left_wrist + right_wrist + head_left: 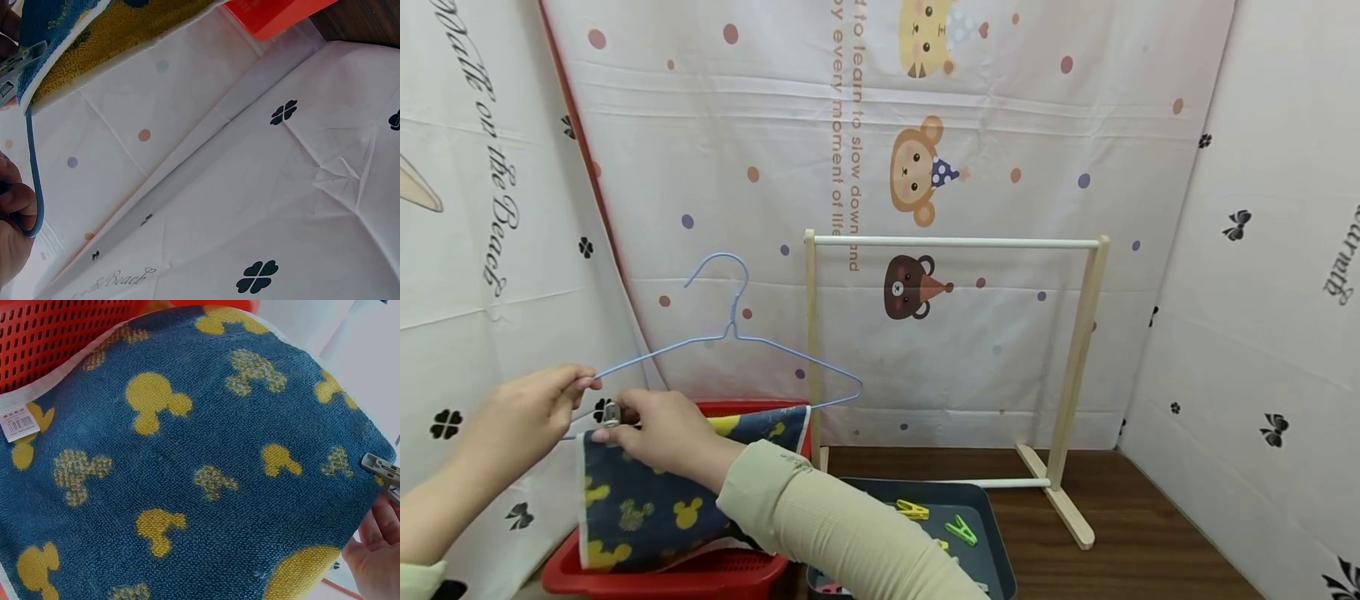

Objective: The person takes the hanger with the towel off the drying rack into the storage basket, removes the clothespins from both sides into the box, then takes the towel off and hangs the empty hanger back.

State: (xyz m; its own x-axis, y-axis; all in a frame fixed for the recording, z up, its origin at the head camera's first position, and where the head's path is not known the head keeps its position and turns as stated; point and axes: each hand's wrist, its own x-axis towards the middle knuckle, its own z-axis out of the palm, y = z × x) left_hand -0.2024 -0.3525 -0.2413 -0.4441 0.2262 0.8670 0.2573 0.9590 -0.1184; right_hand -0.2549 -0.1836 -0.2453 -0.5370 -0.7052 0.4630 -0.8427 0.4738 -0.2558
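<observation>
My left hand [520, 421] grips the left end of a blue wire hanger [733, 329], its hook pointing up. A small towel [655, 508], dark blue with yellow mouse-head shapes and a white edge, hangs from the hanger's lower bar. At the towel's upper left corner, my right hand [673, 433] pinches a grey clothespin [613, 414]. In the left wrist view, the clothespin [22, 65] sits over the towel corner, close to the hanger wire [34, 162]. The right wrist view shows the towel [187, 456] spread broadly, with a white label [20, 424] at its edge.
Behind and below the towel stands a red basket [677, 579]. A dark tray [992, 533] with yellow and green clothespins [961, 530] lies to its right, partly behind my right sleeve. A wooden rack [1078, 367] with a white top bar [955, 242] stands on the brown table [1120, 517].
</observation>
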